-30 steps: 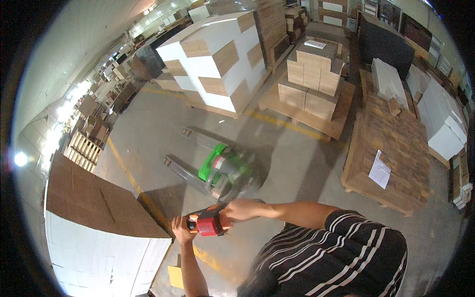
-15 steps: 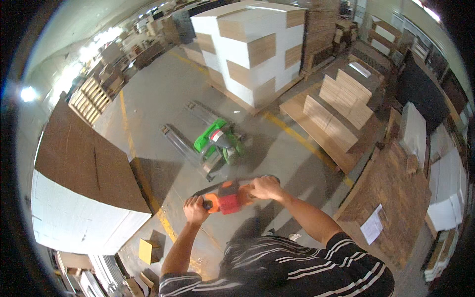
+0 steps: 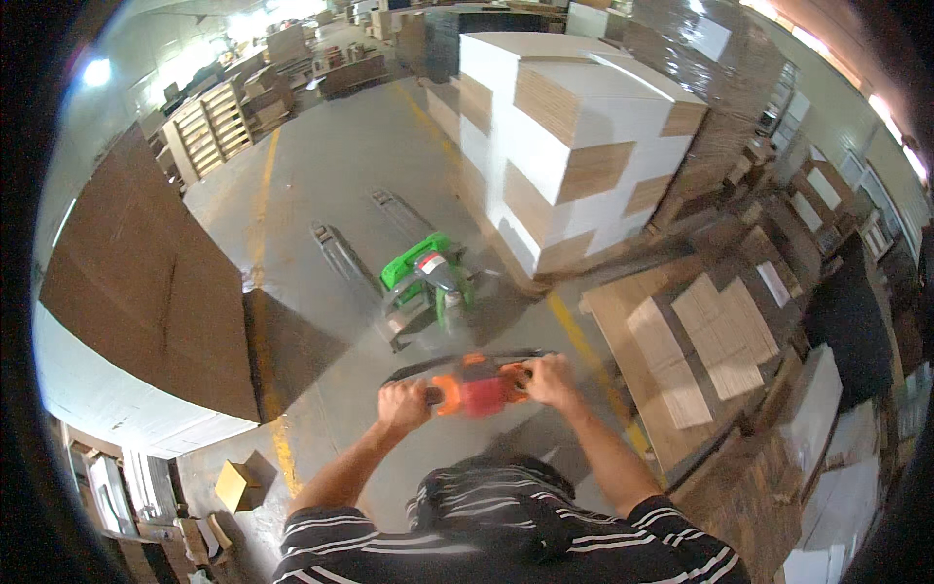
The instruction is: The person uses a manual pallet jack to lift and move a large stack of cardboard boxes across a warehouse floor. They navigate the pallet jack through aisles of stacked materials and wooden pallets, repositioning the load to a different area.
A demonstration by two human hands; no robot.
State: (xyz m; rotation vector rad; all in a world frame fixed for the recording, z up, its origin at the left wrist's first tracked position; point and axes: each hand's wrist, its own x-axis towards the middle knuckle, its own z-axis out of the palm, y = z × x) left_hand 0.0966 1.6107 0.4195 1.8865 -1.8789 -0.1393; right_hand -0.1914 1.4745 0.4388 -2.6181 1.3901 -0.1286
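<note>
Both of my hands are on the handle of a pallet truck (image 3: 428, 268). Its control head (image 3: 481, 394) is orange and red, with a dark bar curving along its far side. My left hand (image 3: 405, 405) is closed around the left grip. On the right grip, my right hand (image 3: 550, 380) is wrapped too, slightly blurred. The truck's green body lies ahead of the handle. Two bare forks (image 3: 341, 255) point away from me toward the far left, low over the floor, with nothing on them.
A tall stack of white and brown boards (image 3: 574, 156) stands ahead right. Plywood pieces (image 3: 671, 360) lie on a low pile at right. A large brown-and-white stack (image 3: 146, 302) is at left, near a small yellow block (image 3: 233, 485). Yellow lines (image 3: 261, 224) mark the grey floor.
The view has turned, and the surrounding stacks have shifted in it. The truck has moved forward along the floor with my hands, which keep their hold on the handle.
</note>
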